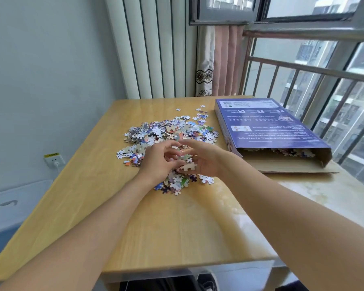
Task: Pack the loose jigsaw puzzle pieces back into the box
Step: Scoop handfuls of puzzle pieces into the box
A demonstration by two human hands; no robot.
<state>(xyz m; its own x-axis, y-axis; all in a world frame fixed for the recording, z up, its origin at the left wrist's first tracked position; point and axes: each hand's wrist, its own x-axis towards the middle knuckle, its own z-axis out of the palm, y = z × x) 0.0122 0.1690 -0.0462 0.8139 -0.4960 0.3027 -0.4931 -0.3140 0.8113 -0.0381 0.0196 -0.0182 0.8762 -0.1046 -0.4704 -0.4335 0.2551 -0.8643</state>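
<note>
On a yellow wooden table (pixel 93 185) lies a heap of loose puzzle pieces (pixel 166 131), spread from the middle of the tabletop toward its far edge, with a few strays lying apart near the back. Both hands meet over the near side of the heap. The left hand (pixel 158 162) has its fingers curled down into the pieces, gathering some against the palm. The right hand (pixel 200 158) faces it, fingers bent, and clutches a small bunch of pieces; one pale piece, back side up, shows between its fingertips.

To the right of the heap, close beside it, lies the purple box (pixel 267 124), flat on the table with its back panel upward. The near end is open, its brown cardboard flap (pixel 286 164) folded out onto the table, and some pieces already show inside the opening. The panel carries white printed text and small pictures, upside down from this view and too small to read.

A white wall socket (pixel 54 160) with a yellow label sits on the left wall; its writing cannot be made out.
</note>
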